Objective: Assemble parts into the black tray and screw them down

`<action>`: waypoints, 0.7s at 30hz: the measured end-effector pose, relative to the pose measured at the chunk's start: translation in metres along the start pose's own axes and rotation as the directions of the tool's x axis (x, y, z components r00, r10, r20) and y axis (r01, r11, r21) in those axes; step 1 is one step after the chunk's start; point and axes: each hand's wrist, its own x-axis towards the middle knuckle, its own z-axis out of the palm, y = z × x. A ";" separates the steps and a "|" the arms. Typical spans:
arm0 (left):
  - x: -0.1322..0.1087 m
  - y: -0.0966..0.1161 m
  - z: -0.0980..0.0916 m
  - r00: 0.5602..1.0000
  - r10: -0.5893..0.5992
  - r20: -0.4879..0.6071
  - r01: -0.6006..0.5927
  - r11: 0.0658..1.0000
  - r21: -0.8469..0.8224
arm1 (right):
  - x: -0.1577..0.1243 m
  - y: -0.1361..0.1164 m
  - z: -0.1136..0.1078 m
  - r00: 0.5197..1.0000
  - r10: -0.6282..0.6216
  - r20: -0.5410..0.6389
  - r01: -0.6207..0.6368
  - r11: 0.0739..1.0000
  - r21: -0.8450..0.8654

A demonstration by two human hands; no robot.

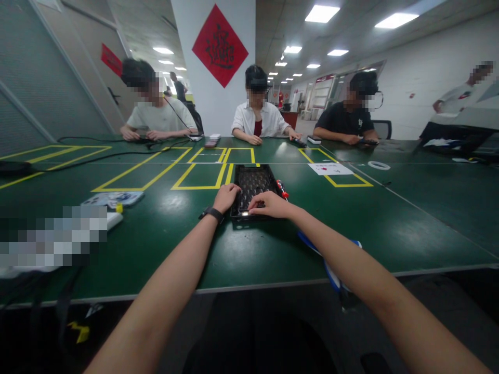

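Observation:
A black rectangular tray (pixel 255 176) with rows of small pockets lies on the green table in front of me. My left hand (pixel 226 197), a dark band on its wrist, grips the tray's left rim with bent fingers. Over the near part of the tray, my right hand (pixel 271 204) is closed in a pinch. What sits between those fingertips is too small to make out. A small pale piece (pixel 245 213) shows by the tray's near edge, just left of the pinch. Along the right side of the tray lies a red-and-black-handled tool (pixel 283 190), partly hidden.
A blue-and-white object (pixel 331 267) lies under my right forearm at the table edge. Left are a patterned flat item (pixel 113 198) and a white power strip (pixel 113 222). Yellow tape outlines, a paper sheet (pixel 330 169) and a tape ring (pixel 378 165) lie farther off. Several people sit opposite.

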 end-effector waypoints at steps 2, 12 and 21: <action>0.000 0.000 0.000 1.000 -0.001 -0.003 0.001 1.000 0.002 | 0.000 0.000 0.000 1.000 -0.007 0.007 0.007 1.000 0.013; 0.000 -0.001 0.001 0.999 -0.037 0.002 0.037 0.999 0.001 | 0.000 0.002 0.000 1.000 -0.016 -0.003 0.016 0.999 -0.028; 0.000 -0.001 0.000 1.000 -0.022 -0.002 0.022 1.000 -0.004 | 0.001 0.004 0.000 0.999 -0.040 -0.009 0.039 0.997 -0.065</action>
